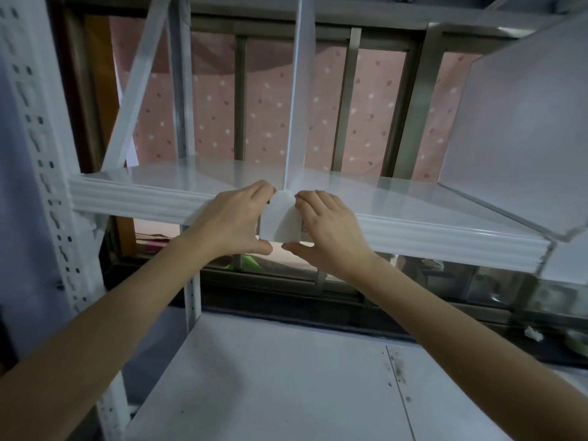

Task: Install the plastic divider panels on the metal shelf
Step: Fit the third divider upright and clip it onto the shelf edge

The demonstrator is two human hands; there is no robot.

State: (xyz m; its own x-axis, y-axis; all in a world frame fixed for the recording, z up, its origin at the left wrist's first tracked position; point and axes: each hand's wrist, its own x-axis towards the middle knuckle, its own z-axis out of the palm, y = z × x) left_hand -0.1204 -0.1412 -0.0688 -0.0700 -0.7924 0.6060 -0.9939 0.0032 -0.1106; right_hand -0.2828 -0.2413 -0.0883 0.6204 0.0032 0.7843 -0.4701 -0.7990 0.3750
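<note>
A translucent white plastic divider panel [297, 100] stands upright, edge-on to me, on the white metal shelf [133, 198]. Its rounded front clip [280, 218] hangs over the shelf's ribbed front rail. My left hand [230, 222] grips the clip's left side, fingers on top and thumb underneath. My right hand [329, 232] holds the clip's right side the same way. A second clear divider panel [515, 132] stands on the shelf at the right, its front corner past the rail.
A perforated white upright post [41, 173] stands at the left, with a diagonal brace [136, 81] behind it. A lower shelf board [270, 383] lies beneath my arms. Behind the shelf is a barred window with a pink dotted curtain [267, 106].
</note>
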